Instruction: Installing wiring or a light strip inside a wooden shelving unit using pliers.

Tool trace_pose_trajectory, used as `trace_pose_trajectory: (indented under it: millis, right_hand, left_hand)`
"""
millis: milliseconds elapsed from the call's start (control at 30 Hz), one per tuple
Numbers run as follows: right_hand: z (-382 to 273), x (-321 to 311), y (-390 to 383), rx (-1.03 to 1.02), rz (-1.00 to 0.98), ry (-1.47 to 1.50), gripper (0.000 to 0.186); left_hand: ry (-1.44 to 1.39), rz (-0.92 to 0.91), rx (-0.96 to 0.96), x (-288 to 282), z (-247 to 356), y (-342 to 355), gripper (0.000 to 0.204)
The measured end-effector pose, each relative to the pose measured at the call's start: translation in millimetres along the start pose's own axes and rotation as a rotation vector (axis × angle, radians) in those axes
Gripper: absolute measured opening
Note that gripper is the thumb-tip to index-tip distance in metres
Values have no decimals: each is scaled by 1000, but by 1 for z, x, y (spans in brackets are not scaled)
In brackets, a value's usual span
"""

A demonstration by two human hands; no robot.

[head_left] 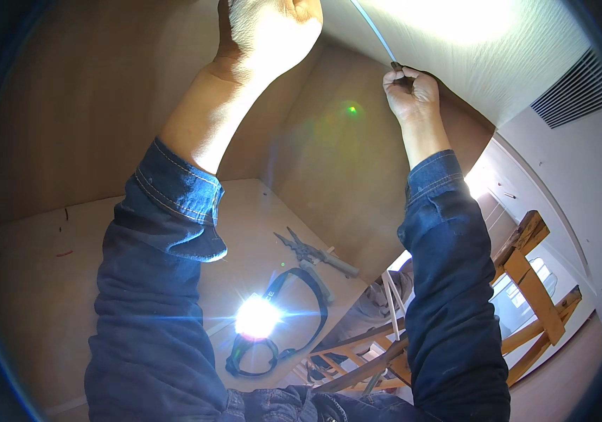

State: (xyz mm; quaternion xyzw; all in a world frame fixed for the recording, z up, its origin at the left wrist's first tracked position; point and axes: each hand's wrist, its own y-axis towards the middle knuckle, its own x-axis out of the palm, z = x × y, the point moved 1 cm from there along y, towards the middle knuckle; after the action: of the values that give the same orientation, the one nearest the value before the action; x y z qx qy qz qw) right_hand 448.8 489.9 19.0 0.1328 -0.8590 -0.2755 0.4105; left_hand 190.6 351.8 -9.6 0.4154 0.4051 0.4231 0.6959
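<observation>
My left hand (273, 32) is raised at the top edge, brightly lit. Its fingers run out of the picture, so whatever they touch is hidden. Further right, my right hand (413, 93) is closed round the dark end of a long thin rod (373, 29). The pale blue rod slants up and left along the white, grained ceiling panel (441, 63) and leaves the picture at the top. Below, between my forearms, a lit headlamp (257, 318) with a dark strap lies on the light board. Pliers (306, 251) lie beyond it, beside another grey tool (337, 263).
Brown panels (346, 141) enclose the space at the left and back. A wooden ladder (533, 295) stands at the lower right, beyond the board's edge. A slatted vent (575, 88) sits in the white surface at the upper right.
</observation>
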Motion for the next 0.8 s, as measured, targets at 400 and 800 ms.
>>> trace_pose_trajectory:
  millis: [400, 800]
  right_hand:
    - [-4, -2, 3, 82, 71, 108, 23]
    - [-8, -8, -11, -286, -28, -866, 16]
  left_hand:
    - [0, 1120, 618, 24, -16, -17, 94]
    - [278, 1026, 550, 28, -19, -17, 95]
